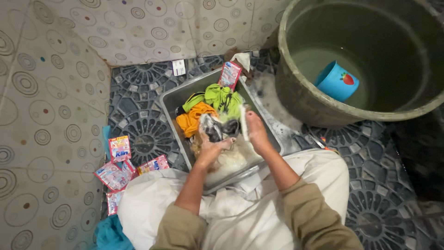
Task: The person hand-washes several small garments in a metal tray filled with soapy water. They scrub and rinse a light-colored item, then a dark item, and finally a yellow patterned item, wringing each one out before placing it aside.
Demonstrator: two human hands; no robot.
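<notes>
Landmark: rectangular metal basin (pixel 172 103), on the dark patterned floor tiles (pixel 138 92).

1. Left hand (pixel 211 147): inside the basin, fingers curled around a wet grey-and-white cloth (pixel 217 128).
2. Right hand (pixel 255 133): inside the basin, fingers closed on the same cloth's right edge.
3. Orange garment (pixel 194 119) and green garment (pixel 221 96): in the basin, beyond the hands.
4. Suds (pixel 231 159): in the basin's near end.
5. Pink sachet (pixel 230 74): leaning on the basin's far rim.
6. Several pink sachets (pixel 119 148): on the floor left of the basin.
7. Large round tub (pixel 296 92): right of the basin, holding water and 1 blue cup (pixel 334 81).
</notes>
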